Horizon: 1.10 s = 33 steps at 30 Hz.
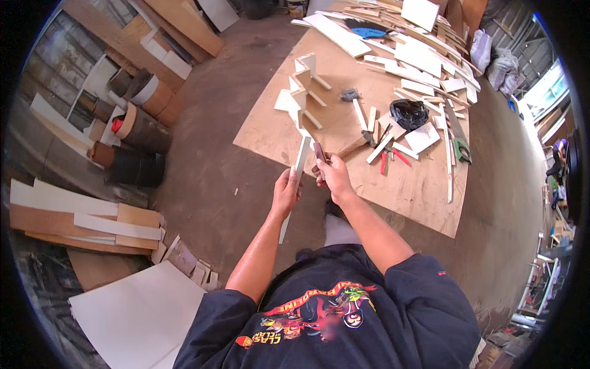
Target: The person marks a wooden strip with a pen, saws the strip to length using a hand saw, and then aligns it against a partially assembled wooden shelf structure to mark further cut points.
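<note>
- The left forearm slants up and inward; the left hand (285, 192) pinches one long white strip (302, 156), thumb along its face, the strip tilted with its ends showing above and below the fist.
- The right forearm angles up and inward; the right hand (334, 176) is curled around one dark brown block (319, 152), just beside the strip; whether they touch, I cannot tell.
- Both hands hang near the close edge of one plywood board (424, 209).
- On the board: one zigzag wooden piece (299, 97), one grey tuft (350, 95), one black plastic bag (409, 114), two red handles (383, 163), one green-handled saw (461, 149).
- At its far end: one blue item (367, 28) among wood offcuts (419, 56) too jumbled to count.
</note>
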Motion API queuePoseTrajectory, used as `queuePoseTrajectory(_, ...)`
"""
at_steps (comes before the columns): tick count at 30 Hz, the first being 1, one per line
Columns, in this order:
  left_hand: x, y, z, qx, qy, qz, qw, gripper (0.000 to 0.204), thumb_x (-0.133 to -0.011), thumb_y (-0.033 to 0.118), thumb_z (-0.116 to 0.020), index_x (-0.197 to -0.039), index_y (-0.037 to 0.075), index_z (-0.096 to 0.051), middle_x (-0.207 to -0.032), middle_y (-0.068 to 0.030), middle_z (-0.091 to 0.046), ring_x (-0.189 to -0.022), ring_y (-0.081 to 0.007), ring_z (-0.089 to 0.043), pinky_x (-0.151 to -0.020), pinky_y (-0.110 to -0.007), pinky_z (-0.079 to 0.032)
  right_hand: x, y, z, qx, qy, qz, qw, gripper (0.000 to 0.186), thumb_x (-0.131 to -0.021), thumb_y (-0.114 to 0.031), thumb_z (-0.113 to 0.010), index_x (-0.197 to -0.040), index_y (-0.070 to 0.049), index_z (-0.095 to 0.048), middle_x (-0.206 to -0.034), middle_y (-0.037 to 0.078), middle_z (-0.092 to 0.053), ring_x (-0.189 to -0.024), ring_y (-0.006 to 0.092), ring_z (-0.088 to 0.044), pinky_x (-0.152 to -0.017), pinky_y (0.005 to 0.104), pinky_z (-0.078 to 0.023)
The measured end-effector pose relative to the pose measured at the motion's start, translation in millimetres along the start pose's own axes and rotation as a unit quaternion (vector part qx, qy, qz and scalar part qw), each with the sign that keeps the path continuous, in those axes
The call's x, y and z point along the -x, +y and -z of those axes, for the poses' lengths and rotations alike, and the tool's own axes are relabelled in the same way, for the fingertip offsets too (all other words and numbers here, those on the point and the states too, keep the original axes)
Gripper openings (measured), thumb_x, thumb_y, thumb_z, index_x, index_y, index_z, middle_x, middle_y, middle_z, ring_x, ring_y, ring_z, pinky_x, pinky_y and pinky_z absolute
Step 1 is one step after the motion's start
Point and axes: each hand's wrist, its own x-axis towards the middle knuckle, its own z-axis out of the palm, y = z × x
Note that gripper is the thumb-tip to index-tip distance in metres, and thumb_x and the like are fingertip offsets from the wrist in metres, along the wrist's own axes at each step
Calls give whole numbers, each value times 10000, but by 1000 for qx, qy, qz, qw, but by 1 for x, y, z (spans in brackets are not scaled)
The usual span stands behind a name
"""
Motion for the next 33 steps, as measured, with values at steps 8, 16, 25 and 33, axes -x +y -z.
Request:
queuePoseTrajectory(8,-108,-13,-60,-9,-9,110,994,416,-1083,417,-474,-1113,27,-613,-806,-34,-601,-568,-104,-568,-516,-280,-494,-136,33,103,356,159,120,913,414,-930,-155,-663,-1287,5,-526,-1006,214,-698,-942,385,-680,-814,459,-521)
queuePoseTrajectory(16,-195,-16,-98,-2,-37,147,989,388,-1084,379,-482,-1117,7,-587,-823,-70,-605,-582,-132,-586,-538,-297,-526,-217,17,190,515,297,207,777,330,-881,-102,-664,-1198,-54,-585,-1083,198,-669,-975,417,-644,-847,517,-503)
queuePoseTrajectory(25,-229,-33,-139,-31,-64,204,976,389,-1066,363,-537,-1078,-16,-623,-832,-105,-674,-566,-162,-636,-521,-310,-532,-245,-1,148,236,64,70,967,286,-947,-277,-690,-1017,0,-671,-818,89,-683,-712,192,-649,-663,352,-523)
queuePoseTrajectory(33,-210,-49,-108,-97,-84,244,961,383,-1036,353,-604,-1061,-27,-639,-814,-90,-700,-545,-127,-645,-471,-277,-485,-316,-25,149,59,115,-9,992,223,-1028,-232,-599,-943,-29,-635,-717,9,-601,-577,100,-568,-534,273,-492)
